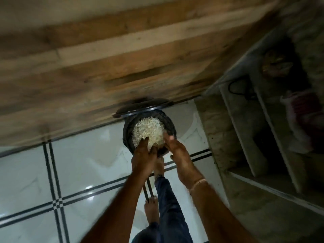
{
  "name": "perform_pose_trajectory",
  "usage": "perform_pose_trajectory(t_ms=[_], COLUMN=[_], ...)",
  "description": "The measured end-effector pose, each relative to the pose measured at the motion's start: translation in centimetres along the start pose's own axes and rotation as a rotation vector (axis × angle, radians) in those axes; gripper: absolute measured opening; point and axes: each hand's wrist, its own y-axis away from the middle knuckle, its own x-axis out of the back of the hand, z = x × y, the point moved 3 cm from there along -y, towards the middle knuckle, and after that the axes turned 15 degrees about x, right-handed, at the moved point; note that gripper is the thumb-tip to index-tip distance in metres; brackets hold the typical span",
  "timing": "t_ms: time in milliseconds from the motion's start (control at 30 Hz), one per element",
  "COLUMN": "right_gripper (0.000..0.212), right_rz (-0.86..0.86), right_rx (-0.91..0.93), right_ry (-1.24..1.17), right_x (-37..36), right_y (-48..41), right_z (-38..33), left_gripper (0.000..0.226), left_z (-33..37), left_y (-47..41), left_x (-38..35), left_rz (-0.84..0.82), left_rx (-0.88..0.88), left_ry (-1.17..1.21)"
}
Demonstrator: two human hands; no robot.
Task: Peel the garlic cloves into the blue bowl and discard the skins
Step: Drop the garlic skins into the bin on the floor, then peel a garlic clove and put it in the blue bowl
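**Skins in the black bin**

My left grip (pixel 143 152) lies with fingers straight on the heap of garlic skins (pixel 149 128) filling the black bin (pixel 127 130) (its lid (pixel 143 106) is up at 12 o'clock). My right grip (pixel 175 148) reaches the rim at 4 o'clock; blur hides whether it holds anything.

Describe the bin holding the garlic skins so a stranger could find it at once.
Follow the wooden panel down to where it meets the white tiled floor. The round black bin stands there, lid tipped open, the only thing heaped with pale skins.
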Motion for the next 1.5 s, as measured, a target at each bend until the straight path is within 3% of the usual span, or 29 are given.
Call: perform_pose_trajectory(t_ms=[100, 200, 333, 400, 567, 767, 1033, 1233, 1367, 1500], right_gripper=[0.041, 0.03, 0.052, 0.047, 0.03, 0.035, 0.035, 0.063, 0.085, 0.085], right_rz=[0.037, 0.098, 0.213, 0.313, 0.604, 0.761, 0.837, 0.997, 0.921, 0.892], right_rx=[0.126, 0.228, 0.468, 0.549, 0.684, 0.735, 0.619, 0.374, 0.185, 0.112], right_ry=[0.154, 0.243, 0.593, 0.698, 0.75, 0.797, 0.85, 0.937, 0.951, 0.988], right_x=[2.7, 6.1, 11.6, 14.8, 24.4, 38.8, 54.2, 61.9, 64.4, 65.1], right_y=[6.7, 14.7, 24.6, 28.3, 35.6, 40.8, 46.4, 48.9, 48.7, 48.3], right_z=[-2.7, -5.5, -7.5, -7.9, -9.0, -9.7, -6.0, -4.3, -4.2, -4.3], left_gripper=[0.053, 0.048, 0.045, 0.046, 0.045, 0.042, 0.04, 0.036, 0.022, 0.012], left_z=[1.7, 3.2, 4.6, 5.2, 7.4, 10.2, 10.7, 12.2, 12.6, 12.9], left_y=[8.7, 17.6, 28.2, 32.4, 41.2, 49.7, 56.0, 58.6, 58.5, 58.3], left_x=[0.2, 0.0, -1.9, -3.7, -11.2, -24.7, -39.3, -47.3, -50.4, -51.1], left_rz=[0.009, 0.022, 0.058, 0.048, -0.016, -0.037, -0.103, -0.166, -0.177, -0.11], left_rx=[-0.207, -0.39, -0.615, -0.712, -0.913, -1.07, -1.097, -1.224, -1.31, -1.325], left_ry=[-0.031, -0.111, -0.28, -0.356, -0.445, -0.54, -0.685, -0.81, -0.875, -0.879])
